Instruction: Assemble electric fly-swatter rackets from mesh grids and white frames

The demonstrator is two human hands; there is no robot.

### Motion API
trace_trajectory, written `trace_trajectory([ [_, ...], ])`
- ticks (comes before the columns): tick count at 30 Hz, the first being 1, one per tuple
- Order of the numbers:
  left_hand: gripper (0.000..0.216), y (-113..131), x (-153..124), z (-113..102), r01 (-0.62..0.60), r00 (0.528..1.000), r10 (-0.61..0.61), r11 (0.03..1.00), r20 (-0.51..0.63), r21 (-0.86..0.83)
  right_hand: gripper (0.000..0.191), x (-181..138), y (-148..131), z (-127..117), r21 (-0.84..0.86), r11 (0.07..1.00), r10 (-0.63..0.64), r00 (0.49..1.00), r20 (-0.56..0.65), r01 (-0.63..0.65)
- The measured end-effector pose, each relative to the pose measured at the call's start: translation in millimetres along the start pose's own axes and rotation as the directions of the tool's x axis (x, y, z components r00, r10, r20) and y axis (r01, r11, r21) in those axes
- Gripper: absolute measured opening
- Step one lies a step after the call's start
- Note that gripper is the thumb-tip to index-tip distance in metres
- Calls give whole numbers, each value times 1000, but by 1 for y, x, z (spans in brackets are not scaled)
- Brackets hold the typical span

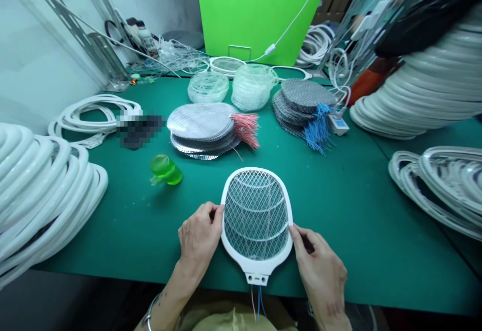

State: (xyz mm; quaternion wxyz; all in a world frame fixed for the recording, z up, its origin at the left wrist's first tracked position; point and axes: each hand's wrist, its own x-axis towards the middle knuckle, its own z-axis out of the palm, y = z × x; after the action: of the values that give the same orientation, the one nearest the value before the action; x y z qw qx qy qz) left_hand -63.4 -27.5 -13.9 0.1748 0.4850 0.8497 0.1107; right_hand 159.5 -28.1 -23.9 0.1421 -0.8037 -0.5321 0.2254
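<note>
A white racket-shaped frame [256,219] with metal mesh inside lies flat on the green table [339,205], red and blue wires hanging from its neck over the front edge. My left hand [199,236] pinches the frame's left rim with curled fingers. My right hand [320,265] grips the right rim, fingers closed on it.
Behind lie a mesh stack with red wires [205,127], one with blue wires [303,105], clear plastic grids [250,86] and a green translucent bottle [165,169]. White frame stacks stand at left [41,190] and right [433,90]. A green board [259,12] stands at the back.
</note>
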Motion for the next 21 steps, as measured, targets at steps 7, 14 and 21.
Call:
trace_trajectory([
  [7, 26, -1, -1, 0, -10, 1000, 9, 999, 22, 40, 42, -1, 1, 3, 4, 997, -75, 996, -47, 75],
  [14, 25, 0, 1, 2, 25, 998, -25, 1000, 56, 3, 47, 5, 6, 2, 51, 998, -21, 1000, 16, 20],
  [21, 25, 3, 3, -1, 13, 996, -17, 999, 85, 44, 66, 9, 9, 3, -209, 921, -343, 938, -38, 328],
])
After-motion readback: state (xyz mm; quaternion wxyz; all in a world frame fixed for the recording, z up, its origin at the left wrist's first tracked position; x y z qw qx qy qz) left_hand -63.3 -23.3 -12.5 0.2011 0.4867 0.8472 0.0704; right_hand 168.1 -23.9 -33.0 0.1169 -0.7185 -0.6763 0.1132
